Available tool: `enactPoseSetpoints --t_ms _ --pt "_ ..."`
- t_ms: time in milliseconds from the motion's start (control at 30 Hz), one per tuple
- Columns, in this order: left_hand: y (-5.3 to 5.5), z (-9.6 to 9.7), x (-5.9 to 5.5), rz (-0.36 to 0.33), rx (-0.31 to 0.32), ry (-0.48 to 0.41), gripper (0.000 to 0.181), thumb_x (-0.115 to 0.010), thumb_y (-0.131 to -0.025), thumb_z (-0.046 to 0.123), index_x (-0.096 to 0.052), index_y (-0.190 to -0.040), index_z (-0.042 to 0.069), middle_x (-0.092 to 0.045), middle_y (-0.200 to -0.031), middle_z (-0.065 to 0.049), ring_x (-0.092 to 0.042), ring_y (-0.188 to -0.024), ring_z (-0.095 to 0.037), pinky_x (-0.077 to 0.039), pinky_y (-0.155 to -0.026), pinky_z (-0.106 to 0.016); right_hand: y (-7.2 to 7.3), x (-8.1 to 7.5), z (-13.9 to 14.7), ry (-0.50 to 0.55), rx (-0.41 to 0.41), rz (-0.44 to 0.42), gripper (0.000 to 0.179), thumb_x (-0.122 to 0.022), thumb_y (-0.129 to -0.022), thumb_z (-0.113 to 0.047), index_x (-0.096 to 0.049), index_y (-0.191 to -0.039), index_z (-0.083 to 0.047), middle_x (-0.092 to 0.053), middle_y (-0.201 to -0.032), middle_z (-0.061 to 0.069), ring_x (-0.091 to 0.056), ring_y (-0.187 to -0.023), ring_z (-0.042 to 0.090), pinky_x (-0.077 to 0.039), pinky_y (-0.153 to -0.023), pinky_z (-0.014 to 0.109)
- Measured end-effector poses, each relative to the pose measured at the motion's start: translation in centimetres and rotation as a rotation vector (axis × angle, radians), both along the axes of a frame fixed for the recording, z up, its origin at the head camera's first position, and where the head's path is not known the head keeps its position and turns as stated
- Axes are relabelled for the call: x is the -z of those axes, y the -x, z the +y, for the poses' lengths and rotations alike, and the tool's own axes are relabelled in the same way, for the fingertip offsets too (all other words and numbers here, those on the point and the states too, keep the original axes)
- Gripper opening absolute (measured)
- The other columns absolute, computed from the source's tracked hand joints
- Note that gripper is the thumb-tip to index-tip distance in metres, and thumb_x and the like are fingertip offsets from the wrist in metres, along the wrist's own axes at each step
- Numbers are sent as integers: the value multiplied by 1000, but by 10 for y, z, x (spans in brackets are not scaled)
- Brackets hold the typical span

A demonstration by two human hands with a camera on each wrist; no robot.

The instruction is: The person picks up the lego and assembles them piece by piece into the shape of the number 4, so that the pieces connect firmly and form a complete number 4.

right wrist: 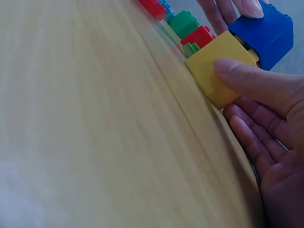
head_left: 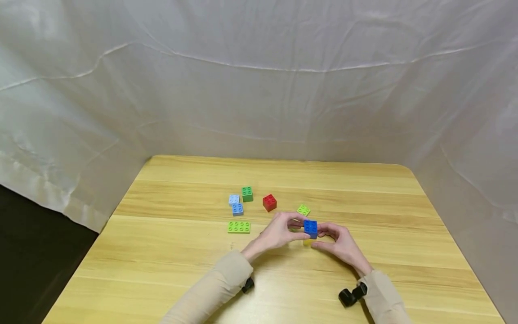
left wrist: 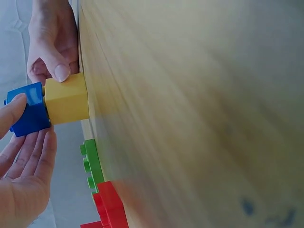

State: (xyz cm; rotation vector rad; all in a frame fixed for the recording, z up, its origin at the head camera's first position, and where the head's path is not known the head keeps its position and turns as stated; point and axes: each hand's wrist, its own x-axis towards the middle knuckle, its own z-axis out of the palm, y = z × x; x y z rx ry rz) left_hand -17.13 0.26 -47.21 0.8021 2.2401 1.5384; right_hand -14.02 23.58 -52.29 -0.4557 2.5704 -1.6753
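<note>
My left hand (head_left: 279, 231) pinches a dark blue brick (head_left: 310, 228) between thumb and fingers. Under it stands a yellow brick (left wrist: 66, 100) on the table, mostly hidden by the blue one in the head view. With thumb and fingers, my right hand (head_left: 340, 245) holds the yellow brick by its sides. The blue brick sits over the yellow studs, slightly tilted. In the right wrist view, a narrow gap with yellow studs shows between the yellow brick (right wrist: 216, 66) and the blue brick (right wrist: 266, 33).
Beyond the hands lie a red brick (head_left: 269, 203) and a small lime plate (head_left: 304, 210). Farther left are a green brick (head_left: 247, 194), a light blue brick (head_left: 234, 200), a mid-blue brick (head_left: 237, 209) and a long lime piece (head_left: 239, 227). Pale sheeting (head_left: 259, 99) surrounds the wooden table (head_left: 182, 270).
</note>
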Motion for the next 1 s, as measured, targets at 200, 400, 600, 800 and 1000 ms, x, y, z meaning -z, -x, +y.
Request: enactPoseSetpoints --t_ms 200,400,600,800,1000 --pt "-1 0 -1 17 -1 38 38 -78 -89 19 -68 -124 10 -75 -118 -6 -73 -106 -14 -56 -101 -30 0 0 0 2 18 -16 33 -84 -81 -12 -72 -110 -2 -74 -108 16 -66 -91 1 -57 -85 20" --pt "-2 0 -5 42 -4 79 37 -79 -88 21 -69 -123 12 -75 -116 -3 -73 -108 -17 -42 -113 -31 -1 0 0 0 30 -22 31 -85 -80 -13 -74 -108 -4 -75 -108 16 -67 -90 1 -57 -83 19" --pt "-1 0 -4 55 0 97 37 -79 -88 23 -70 -122 13 -76 -116 -1 -73 -108 -18 -27 -121 -45 0 1 1 -5 32 -24 32 -85 -80 -12 -74 -109 -3 -75 -109 18 -67 -90 -1 -58 -84 19" --pt "-1 1 -6 105 21 108 37 -78 -88 22 -69 -123 11 -75 -118 -4 -73 -106 -13 -53 -105 -28 1 0 1 -19 23 1 32 -85 -80 -13 -75 -109 -4 -75 -109 16 -68 -90 -1 -57 -83 18" --pt "0 2 -7 167 35 135 38 -77 -90 23 -69 -124 9 -75 -117 -5 -72 -105 -10 -57 -94 -19 2 2 0 -21 20 4 33 -86 -79 -15 -76 -110 -7 -76 -109 12 -69 -94 0 -56 -87 17"
